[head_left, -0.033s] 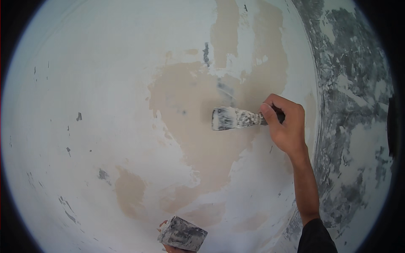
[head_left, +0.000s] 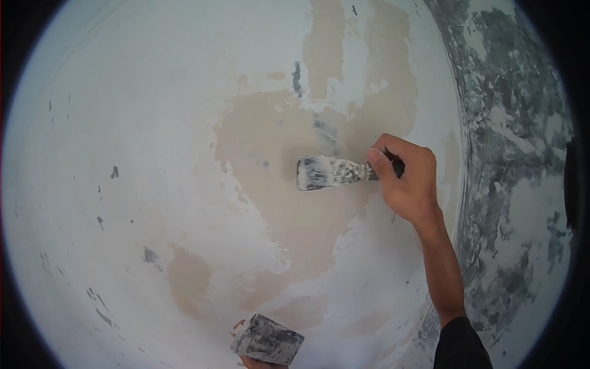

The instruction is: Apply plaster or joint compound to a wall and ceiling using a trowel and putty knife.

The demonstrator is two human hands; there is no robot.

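Observation:
My right hand (head_left: 409, 181) grips the handle of a putty knife (head_left: 329, 172) whose blade, smeared with white filler, lies against a beige bare patch (head_left: 289, 203) of the wall. The blade points left. At the bottom edge my left hand (head_left: 249, 358) is mostly out of view; its fingers hold a second, wider scraper (head_left: 267, 339) caked with grey-white filler. White filler (head_left: 153, 123) covers most of the wall around the patch.
To the right, past a curved edge, runs a rough grey and white mottled surface (head_left: 510, 154). Small dark chips (head_left: 114, 172) dot the white wall on the left. A smaller beige patch (head_left: 187, 277) sits at lower left.

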